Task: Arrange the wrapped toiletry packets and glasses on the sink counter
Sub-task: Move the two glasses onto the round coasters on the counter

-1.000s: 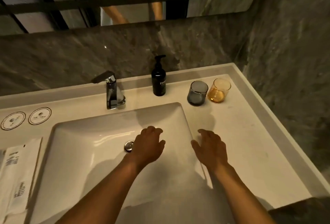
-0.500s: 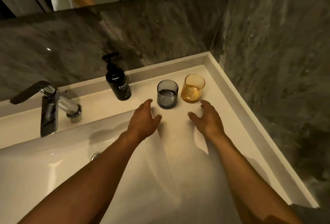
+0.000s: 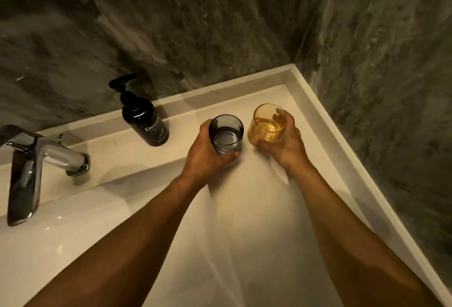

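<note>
Two glasses held | left hand grip wrapped round grey glass, just right of soap bottle | right hand grip wrapped round amber glass, further right of the bottle | both low over the bench, lifted or not: cannot tell | packets not in view | placing glasses and packets left, I think

Both forearms reach forward, left hand and right hand each curled in a closed grip.

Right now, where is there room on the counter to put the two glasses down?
Free: the counter between the forearms, and the strip between soap bottle and faucet. Crowded: the back corner, where the left hand holds the grey glass and the right hand the amber glass.
</note>
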